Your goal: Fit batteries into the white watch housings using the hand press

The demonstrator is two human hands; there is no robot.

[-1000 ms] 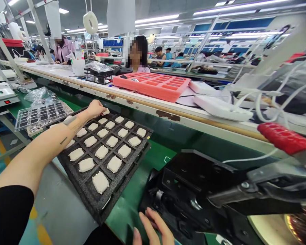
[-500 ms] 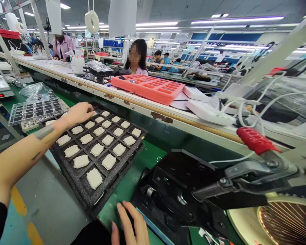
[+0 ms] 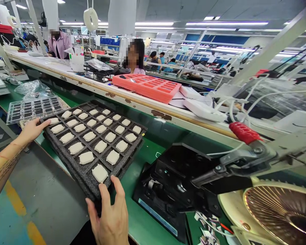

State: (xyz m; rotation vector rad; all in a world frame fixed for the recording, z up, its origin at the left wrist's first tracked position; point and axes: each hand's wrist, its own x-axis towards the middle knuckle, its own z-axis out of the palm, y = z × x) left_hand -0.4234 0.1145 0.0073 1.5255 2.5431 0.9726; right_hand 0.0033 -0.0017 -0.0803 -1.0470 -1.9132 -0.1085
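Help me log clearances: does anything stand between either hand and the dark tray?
Nothing visible: the left hand is at the left corner of the dark tray, the right hand at its near corner.

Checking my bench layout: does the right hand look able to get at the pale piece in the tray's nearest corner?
Likely yes: the right hand is at that corner of the black tray, close beside the pale piece, which lies uncovered.

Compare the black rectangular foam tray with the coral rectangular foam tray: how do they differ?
The black rectangular foam tray has the left hand and right hand at its corners; the coral rectangular foam tray rests on the white shelf. The black tray holds pale blocky pieces; no such pieces show in the coral tray. Both are divided into compartments.
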